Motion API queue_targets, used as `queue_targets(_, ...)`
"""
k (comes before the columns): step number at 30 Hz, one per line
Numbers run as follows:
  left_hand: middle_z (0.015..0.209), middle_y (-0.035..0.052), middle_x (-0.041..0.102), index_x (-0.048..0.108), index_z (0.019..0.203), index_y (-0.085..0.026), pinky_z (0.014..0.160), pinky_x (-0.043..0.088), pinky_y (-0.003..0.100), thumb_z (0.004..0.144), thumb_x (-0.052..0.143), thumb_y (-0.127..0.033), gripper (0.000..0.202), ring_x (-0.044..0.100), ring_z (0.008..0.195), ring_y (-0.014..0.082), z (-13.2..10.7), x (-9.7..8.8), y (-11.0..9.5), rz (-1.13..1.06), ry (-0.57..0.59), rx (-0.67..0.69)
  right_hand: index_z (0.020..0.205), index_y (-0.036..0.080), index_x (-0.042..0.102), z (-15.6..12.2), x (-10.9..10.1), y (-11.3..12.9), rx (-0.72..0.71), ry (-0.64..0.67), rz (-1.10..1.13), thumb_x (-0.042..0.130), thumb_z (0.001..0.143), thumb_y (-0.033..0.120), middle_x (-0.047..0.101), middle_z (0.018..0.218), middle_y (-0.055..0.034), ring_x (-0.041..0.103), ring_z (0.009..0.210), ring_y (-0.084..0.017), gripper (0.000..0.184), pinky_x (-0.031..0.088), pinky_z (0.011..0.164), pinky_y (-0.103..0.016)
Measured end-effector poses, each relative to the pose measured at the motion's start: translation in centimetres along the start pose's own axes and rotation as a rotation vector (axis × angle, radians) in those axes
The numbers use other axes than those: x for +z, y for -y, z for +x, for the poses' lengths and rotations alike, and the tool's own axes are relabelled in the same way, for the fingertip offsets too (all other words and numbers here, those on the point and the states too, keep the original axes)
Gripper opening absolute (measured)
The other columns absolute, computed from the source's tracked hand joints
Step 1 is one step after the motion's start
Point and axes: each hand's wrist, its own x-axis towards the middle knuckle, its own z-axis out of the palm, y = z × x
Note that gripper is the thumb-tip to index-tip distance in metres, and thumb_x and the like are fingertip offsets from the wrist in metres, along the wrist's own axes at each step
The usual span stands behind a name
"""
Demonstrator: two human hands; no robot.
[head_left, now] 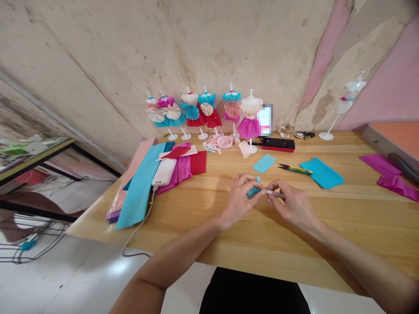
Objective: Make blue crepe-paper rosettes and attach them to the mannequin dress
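Close together over the middle of the wooden table, both hands are closed in pinches. Between its fingertips my left hand (240, 195) holds a small folded piece of blue crepe paper (253, 192). My right hand (294, 203) grips a narrow whitish strip (276, 193), whose near end meets the blue paper at the fingertips; its exact kind is unclear. Just beyond the hands lies a light blue paper rectangle (264, 163). Yellow-handled thread snips (296, 169) rest to its right, their handle end by a stack of blue crepe paper (324, 172).
Several small dress forms (206, 109) in paper dresses line the wall, and another dress form (347, 102) stands far right. A pink bowl (224, 142), a black-and-red box (278, 144) and a glass (286, 128) sit behind. Coloured paper sheets (140, 187) and a cabled white power bank (164, 172) lie left.
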Motion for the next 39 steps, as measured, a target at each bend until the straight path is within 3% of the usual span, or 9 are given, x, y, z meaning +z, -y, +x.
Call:
queue_targets(13,0.100,0.0053,0.061,0.066,0.103,-0.023,0.089,0.043,0.036,0.093,0.054,-0.029,0.017,0.055,0.100,0.0174,-0.1,0.3,0.7,0.134,-0.020,0.078,0.125,0.024,0.044,-0.2,0.1,0.0,0.082,-0.055,-0.025,0.052,0.092,0.046,0.073,0.091,-0.0062,0.070,0.074,-0.024,0.041,0.046,0.060,-0.031)
queue_targets(16,0.096,0.0042,0.060,0.069,0.101,-0.024,0.087,0.044,0.034,0.091,0.057,-0.029,0.016,0.055,0.097,0.0162,0.0,0.1,1.1,0.109,-0.121,0.092,0.122,0.024,0.046,-0.1,-0.4,0.6,0.143,-0.014,0.209,0.049,0.092,0.049,0.070,0.105,-0.0099,0.068,0.068,-0.020,0.039,0.049,0.057,-0.031)
queue_targets(19,0.092,0.0030,0.059,0.071,0.101,-0.027,0.084,0.045,0.032,0.090,0.060,-0.028,0.016,0.055,0.092,0.0145,0.2,-0.2,1.5,0.042,-0.202,0.099,0.125,0.027,0.042,0.1,-0.5,1.1,0.334,0.023,0.622,0.046,0.092,0.053,0.058,0.130,-0.0135,0.066,0.062,-0.016,0.042,0.050,0.046,-0.031)
queue_targets(23,0.092,0.0030,0.063,0.070,0.103,-0.025,0.084,0.047,0.031,0.091,0.057,-0.027,0.018,0.057,0.091,0.0147,0.3,-0.3,1.7,0.013,-0.146,0.089,0.126,0.028,0.042,0.4,-0.2,0.8,0.570,0.206,1.022,0.053,0.089,0.050,0.054,0.135,-0.0139,0.070,0.081,-0.023,0.045,0.058,0.057,-0.037)
queue_targets(26,0.095,0.0035,0.065,0.069,0.102,-0.024,0.087,0.047,0.032,0.092,0.055,-0.029,0.018,0.059,0.094,0.0159,0.2,0.0,1.8,-0.052,-0.053,0.053,0.124,0.024,0.047,0.7,0.0,0.0,0.516,0.323,0.941,0.061,0.085,0.046,0.057,0.129,-0.0146,0.069,0.088,-0.025,0.047,0.057,0.068,-0.041)
queue_targets(30,0.100,0.0043,0.067,0.064,0.103,-0.020,0.089,0.047,0.031,0.093,0.053,-0.032,0.019,0.060,0.097,0.0159,0.0,0.8,2.0,-0.250,0.049,-0.058,0.118,0.022,0.058,1.4,0.0,-1.2,0.339,0.240,0.588,0.070,0.077,0.046,0.064,0.117,-0.0110,0.063,0.100,-0.029,0.049,0.051,0.083,-0.043)
queue_targets(33,0.102,0.0050,0.067,0.062,0.104,-0.018,0.087,0.048,0.029,0.094,0.051,-0.032,0.020,0.061,0.093,0.0147,-0.1,0.9,2.0,-0.346,0.059,-0.102,0.121,0.026,0.058,1.6,-0.3,-1.7,0.285,0.234,0.743,0.065,0.081,0.042,0.064,0.121,-0.0066,0.058,0.112,-0.030,0.043,0.048,0.090,-0.044)
queue_targets(36,0.099,0.0048,0.066,0.062,0.103,-0.018,0.086,0.047,0.029,0.094,0.051,-0.030,0.018,0.060,0.092,0.0148,0.0,0.6,2.0,-0.288,0.049,-0.058,0.120,0.028,0.059,1.5,-0.2,-1.3,0.299,0.227,0.941,0.057,0.087,0.040,0.064,0.123,-0.0040,0.057,0.114,-0.028,0.036,0.045,0.096,-0.044)
queue_targets(39,0.097,0.0048,0.066,0.063,0.104,-0.019,0.087,0.047,0.030,0.095,0.051,-0.028,0.018,0.060,0.094,0.0152,0.0,0.2,1.8,-0.191,0.036,0.022,0.116,0.027,0.059,1.2,0.2,-0.6,0.327,0.183,0.928,0.056,0.089,0.046,0.066,0.115,-0.0047,0.060,0.108,-0.026,0.034,0.044,0.099,-0.045)
